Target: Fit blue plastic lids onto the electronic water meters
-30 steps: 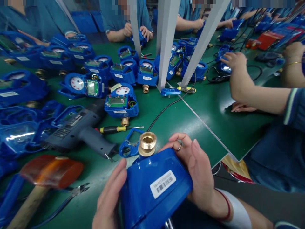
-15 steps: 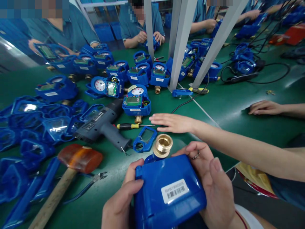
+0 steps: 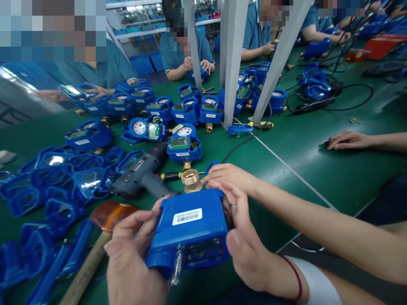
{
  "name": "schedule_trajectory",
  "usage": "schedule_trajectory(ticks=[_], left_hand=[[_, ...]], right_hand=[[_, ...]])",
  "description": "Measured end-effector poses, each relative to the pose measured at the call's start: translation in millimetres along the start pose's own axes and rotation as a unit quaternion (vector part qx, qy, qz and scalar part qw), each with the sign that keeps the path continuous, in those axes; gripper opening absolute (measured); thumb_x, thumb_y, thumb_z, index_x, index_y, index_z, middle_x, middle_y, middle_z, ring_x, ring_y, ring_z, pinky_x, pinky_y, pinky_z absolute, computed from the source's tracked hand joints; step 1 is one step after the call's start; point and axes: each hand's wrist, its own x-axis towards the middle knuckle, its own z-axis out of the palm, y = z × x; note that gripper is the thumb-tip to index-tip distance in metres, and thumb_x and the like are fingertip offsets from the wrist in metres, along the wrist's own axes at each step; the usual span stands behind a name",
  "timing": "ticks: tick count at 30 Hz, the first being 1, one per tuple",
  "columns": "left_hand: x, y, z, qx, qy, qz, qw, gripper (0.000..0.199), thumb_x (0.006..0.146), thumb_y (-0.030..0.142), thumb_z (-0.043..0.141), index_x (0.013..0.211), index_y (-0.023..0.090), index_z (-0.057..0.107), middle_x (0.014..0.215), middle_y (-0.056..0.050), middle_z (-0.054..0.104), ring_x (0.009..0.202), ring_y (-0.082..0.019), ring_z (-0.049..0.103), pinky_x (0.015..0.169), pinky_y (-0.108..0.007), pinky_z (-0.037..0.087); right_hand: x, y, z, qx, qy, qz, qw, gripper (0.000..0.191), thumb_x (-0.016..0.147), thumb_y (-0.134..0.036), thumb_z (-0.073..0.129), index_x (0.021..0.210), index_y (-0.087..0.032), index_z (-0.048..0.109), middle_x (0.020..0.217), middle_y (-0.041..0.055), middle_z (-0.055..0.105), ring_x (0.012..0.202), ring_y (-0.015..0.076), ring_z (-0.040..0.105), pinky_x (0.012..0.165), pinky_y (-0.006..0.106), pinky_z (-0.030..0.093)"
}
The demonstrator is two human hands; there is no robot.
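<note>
Operating from afar, I am holding a blue water meter between both grips — the left grip is closed around its left side, and the right grip is clasping its right side. The meter is hanging low in the middle of my view, nearer to me than the green surface, its barcode label facing upward and its brass threaded fitting standing at the far end. A co-worker's hand is hovering just beyond my right grip, next to a blue plastic piece — whether it is gripping that piece, I cannot tell. To the left, a mallet is lying beside scattered blue plastic covers, with a heat gun resting behind it. Past the fitting, a yellow-and-black screwdriver is lying near an uncovered meter, whose green circuit board is showing.
</note>
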Motion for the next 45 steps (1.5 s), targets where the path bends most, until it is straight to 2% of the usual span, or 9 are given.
schedule_trajectory(ticks=[3, 9, 17, 20, 22, 25, 29, 39, 45], left_hand=[[3.6, 1.4, 0.1, -0.124, 0.101, -0.128, 0.979, 0.043, 0.093, 0.051, 0.034, 0.081, 0.018, 0.059, 0.076, 0.000, 0.070, 0.073, -0.018, 0.066, 0.062, -0.028, 0.056], [7.0, -11.9, -15.3, -0.166, 0.139, -0.140, 0.966, 0.035, 0.091, 0.040, 0.035, 0.082, 0.018, 0.060, 0.077, 0.000, 0.071, 0.076, -0.019, 0.068, 0.068, -0.030, 0.055], [-13.7, -47.5, -34.6, -0.147, -0.001, -0.145, 0.978, 0.034, 0.091, 0.042, 0.040, 0.096, 0.017, 0.062, 0.091, -0.003, 0.071, 0.080, -0.019, 0.067, 0.067, -0.030, 0.055], [-14.4, -41.1, -46.3, -0.063, 0.005, 0.043, 0.997, 0.034, 0.083, 0.046, 0.056, 0.104, 0.020, 0.062, 0.114, -0.004, 0.065, 0.105, -0.021, 0.061, 0.092, -0.033, 0.049], [-14.9, -28.4, -49.1, 0.028, -0.016, 0.223, 0.974, 0.042, 0.082, 0.056, 0.053, 0.104, 0.022, 0.065, 0.121, -0.003, 0.062, 0.110, -0.023, 0.058, 0.101, -0.036, 0.043], [-15.2, -9.9, -42.7, 0.157, -0.183, 0.336, 0.911, 0.060, 0.090, 0.063, 0.028, 0.121, 0.021, 0.057, 0.127, -0.008, 0.057, 0.118, -0.025, 0.053, 0.108, -0.040, 0.036], [-13.1, -13.4, -31.5, 0.215, -0.363, 0.360, 0.832, 0.076, 0.091, 0.064, 0.011, 0.135, 0.010, 0.042, 0.131, -0.015, 0.052, 0.123, -0.025, 0.048, 0.109, -0.035, 0.032], [-15.2, -37.4, -28.3, 0.119, -0.290, 0.211, 0.926, 0.043, 0.094, 0.043, 0.031, 0.114, 0.015, 0.057, 0.114, -0.011, 0.060, 0.109, -0.026, 0.057, 0.098, -0.040, 0.044], [-12.4, -16.9, -21.1, 0.302, -0.347, 0.393, 0.796, 0.073, 0.090, 0.060, 0.017, 0.124, 0.007, 0.055, 0.126, -0.019, 0.056, 0.121, -0.032, 0.049, 0.109, -0.044, 0.028]], right_hand=[[-5.7, 9.9, 8.3, 0.092, -0.043, 0.047, 0.994, 0.095, 0.072, -0.057, 0.067, 0.145, -0.034, 0.011, 0.149, 0.0092, 0.033, 0.133, 0.0309, 0.039, 0.106, 0.054, 0.040], [4.6, 2.0, 28.4, 0.032, -0.046, 0.051, 0.997, 0.086, 0.058, -0.058, 0.077, 0.132, -0.035, 0.040, 0.121, 0.0021, 0.060, 0.105, 0.0335, 0.060, 0.089, 0.050, 0.053], [5.2, -11.7, 29.6, -0.093, -0.024, -0.053, 0.994, 0.087, 0.045, -0.051, 0.080, 0.120, -0.017, 0.050, 0.111, 0.0092, 0.062, 0.099, 0.0312, 0.058, 0.093, 0.046, 0.043], [0.6, -10.6, 23.5, -0.173, -0.062, -0.099, 0.978, 0.087, 0.048, -0.047, 0.081, 0.122, -0.014, 0.049, 0.111, 0.0110, 0.061, 0.100, 0.0304, 0.056, 0.094, 0.044, 0.039], [-2.9, -8.2, 21.6, -0.213, -0.100, -0.116, 0.965, 0.086, 0.050, -0.046, 0.081, 0.122, -0.012, 0.048, 0.110, 0.0120, 0.061, 0.097, 0.0296, 0.055, 0.089, 0.042, 0.040], [-8.0, -1.9, 22.5, -0.251, -0.147, -0.122, 0.949, 0.082, 0.055, -0.047, 0.080, 0.122, -0.011, 0.047, 0.110, 0.0137, 0.060, 0.094, 0.0296, 0.055, 0.081, 0.041, 0.041], [-11.4, 5.7, 24.7, -0.266, -0.176, -0.094, 0.943, 0.079, 0.057, -0.049, 0.079, 0.117, -0.008, 0.050, 0.104, 0.0140, 0.061, 0.089, 0.0293, 0.054, 0.076, 0.041, 0.041], [-10.0, 15.6, 16.4, -0.225, -0.125, -0.050, 0.965, 0.090, 0.058, -0.057, 0.075, 0.127, -0.008, 0.045, 0.117, 0.0148, 0.059, 0.111, 0.0312, 0.049, 0.098, 0.044, 0.028], [-5.9, 25.6, 14.3, -0.155, -0.149, -0.015, 0.977, 0.069, 0.055, -0.057, 0.075, 0.107, -0.018, 0.054, 0.102, 0.0071, 0.066, 0.097, 0.0273, 0.057, 0.090, 0.040, 0.032]])
